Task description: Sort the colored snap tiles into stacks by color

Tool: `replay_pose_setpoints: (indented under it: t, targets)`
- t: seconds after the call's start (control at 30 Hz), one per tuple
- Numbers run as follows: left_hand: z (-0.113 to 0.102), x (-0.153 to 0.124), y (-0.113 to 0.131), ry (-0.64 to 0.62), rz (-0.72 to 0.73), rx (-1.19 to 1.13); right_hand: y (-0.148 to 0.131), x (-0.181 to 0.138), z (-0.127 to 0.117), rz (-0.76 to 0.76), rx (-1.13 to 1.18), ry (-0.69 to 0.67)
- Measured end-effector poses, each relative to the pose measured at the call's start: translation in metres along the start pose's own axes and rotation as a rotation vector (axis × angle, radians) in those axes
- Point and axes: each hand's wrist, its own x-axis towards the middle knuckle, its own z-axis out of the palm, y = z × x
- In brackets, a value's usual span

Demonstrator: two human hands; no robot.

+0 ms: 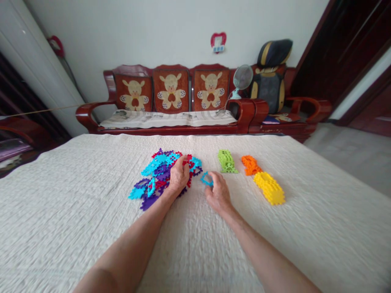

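Note:
A mixed pile of blue, purple and red plastic puzzle tiles (pixel 155 175) lies on a cream quilted cover (pixel 76 211). My left hand (pixel 178 177) rests on the pile's right side, fingers curled into the tiles. My right hand (pixel 217 192) pinches a single blue tile (pixel 206 179) just right of the pile. Further right stand three sorted stacks: green tiles (pixel 226 161), orange tiles (pixel 250 165) and yellow tiles (pixel 269 187).
Behind the covered surface stands a red wooden bench (pixel 171 122) with three bear cushions, a small fan (pixel 242 79) and a massage cushion (pixel 270 77) on a chair. A dark door is at the right, a white column at the left.

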Motion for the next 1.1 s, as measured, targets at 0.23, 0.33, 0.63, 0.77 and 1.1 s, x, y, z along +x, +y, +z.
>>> replay_pose_setpoints:
  t: [0.23, 0.33, 0.63, 0.77, 1.1]
  targets:
    - [-0.013, 0.005, 0.018, -0.185, 0.115, 0.278, -0.003, 0.000, -0.002, 0.034, -0.034, -0.075]
    - [-0.029, 0.002, 0.028, -0.215, 0.140, 0.412, -0.008, 0.000, -0.004, 0.051, -0.048, -0.079]
    - [-0.054, -0.055, 0.024, -0.292, 0.211, 0.516, -0.019, 0.001, -0.011, 0.076, -0.094, -0.146]
    - [-0.054, -0.065, 0.019, -0.315, 0.124, 0.555, -0.020, 0.001, -0.011, 0.070, -0.115, -0.147]
    - [-0.052, -0.056, -0.015, -0.168, 0.148, 0.491, -0.008, 0.010, 0.002, -0.075, -0.057, -0.100]
